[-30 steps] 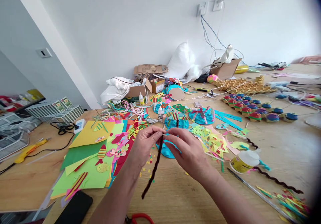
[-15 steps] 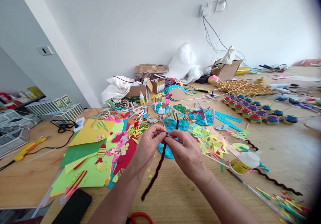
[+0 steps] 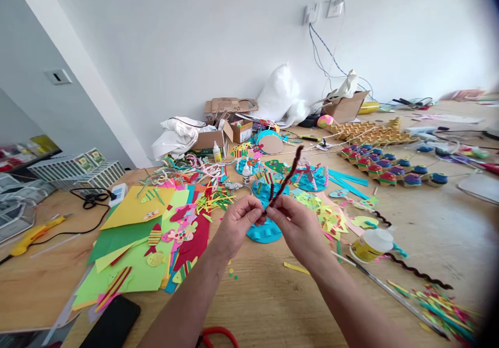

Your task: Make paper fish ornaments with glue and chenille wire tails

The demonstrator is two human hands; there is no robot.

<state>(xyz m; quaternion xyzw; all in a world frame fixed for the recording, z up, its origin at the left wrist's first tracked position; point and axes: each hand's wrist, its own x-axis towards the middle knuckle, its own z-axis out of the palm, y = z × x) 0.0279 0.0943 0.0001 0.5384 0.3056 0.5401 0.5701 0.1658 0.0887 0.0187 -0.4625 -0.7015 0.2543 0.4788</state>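
Note:
Pinched between the fingers of both hands is a dark brown pipe cleaner (image 3: 290,174), its free end rising up and to the right. My left hand (image 3: 240,222) grips near its lower end, with thumb and forefinger together. Close beside it, my right hand (image 3: 290,221) is closed on the same pipe cleaner. The fingers hide the part between them. Behind and below the hands lies a blue scalloped base (image 3: 265,233). Another blue base (image 3: 259,187) carries striped paper fish and a coiled brown piece. A small white glue bottle (image 3: 246,173) stands to the left.
Coloured paper sheets (image 3: 128,265) with cut-out fish cover the left side. A phone (image 3: 111,321) and red-handled tool (image 3: 220,332) lie near the front edge. At right are a white-and-yellow bottle (image 3: 372,245), a paintbrush (image 3: 401,296) and painted egg-carton cups (image 3: 385,163).
The long end of the pipe cleaner, which hung down toward me, now points up and away to the right. Both hands remain close together.

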